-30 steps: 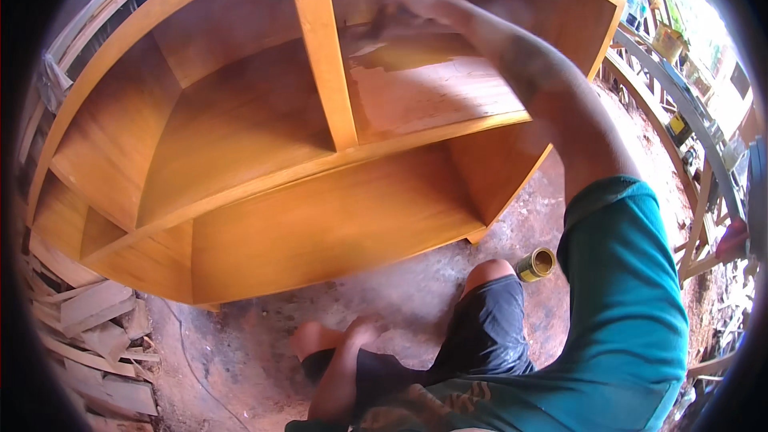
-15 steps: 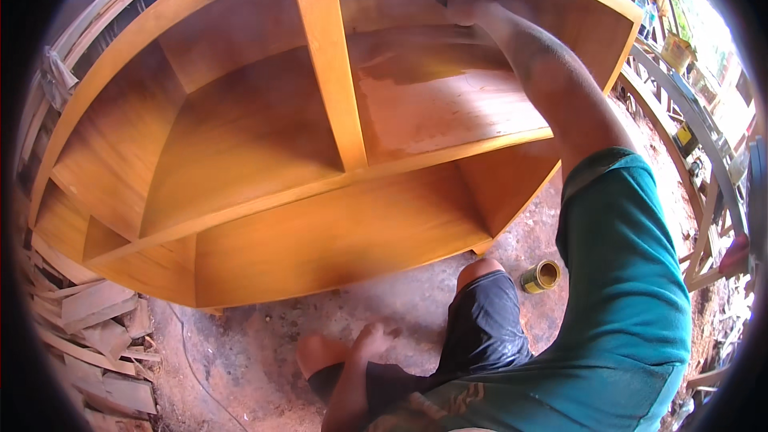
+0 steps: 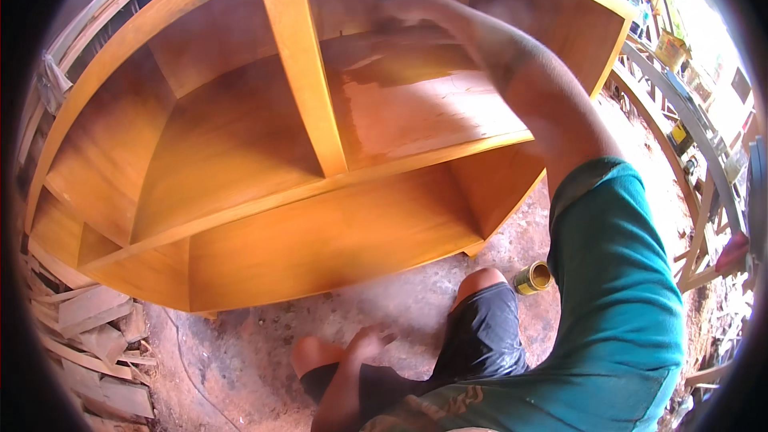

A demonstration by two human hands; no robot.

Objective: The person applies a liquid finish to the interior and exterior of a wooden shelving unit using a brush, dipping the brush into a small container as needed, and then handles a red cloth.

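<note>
An orange-brown wooden cabinet (image 3: 302,88) with several open compartments fills most of the view. My right hand (image 3: 412,8) reaches to the back of the upper right compartment, blurred, closed on what looks like a dark brush. Under it, the shelf surface (image 3: 408,112) is partly pale pink, with a darker wet-looking patch toward the back. My left hand (image 3: 370,342) hangs low beside my bent left knee (image 3: 312,352), fingers loosely apart and nothing visible in them. An open tin (image 3: 532,278) lies or stands on the floor beside my right knee (image 3: 478,286).
Stacked wood offcuts (image 3: 100,328) line the left side, with a thin cable (image 3: 180,352) on the floor near them. At the right are grey curved rails (image 3: 708,168), timber pieces and a yellowish bucket (image 3: 672,50). The dusty floor (image 3: 264,352) lies below the cabinet.
My right hand moved right half a second ago and is now back to the left along the compartment's rear. My left hand sits slightly lower than a second ago.
</note>
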